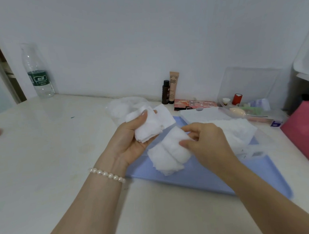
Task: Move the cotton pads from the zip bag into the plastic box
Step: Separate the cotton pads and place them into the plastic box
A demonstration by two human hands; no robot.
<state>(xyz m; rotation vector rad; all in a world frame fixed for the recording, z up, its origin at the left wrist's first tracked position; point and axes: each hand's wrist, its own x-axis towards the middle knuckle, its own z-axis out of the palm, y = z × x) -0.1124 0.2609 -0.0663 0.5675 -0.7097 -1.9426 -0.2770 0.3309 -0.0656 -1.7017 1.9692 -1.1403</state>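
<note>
My left hand is palm up over the table and grips a small stack of white cotton pads under its thumb. My right hand pinches a larger bunch of cotton pads that hangs just above a blue tray. More white pads lie in a clear plastic box to the right of my hands; its walls are hard to make out. A crumpled clear zip bag lies behind my left hand with white pads showing inside.
A clear water bottle stands at the back left. A dark bottle and a BB tube stand by the wall. A clear organizer holds small items at the back right; a pink object is at the right edge.
</note>
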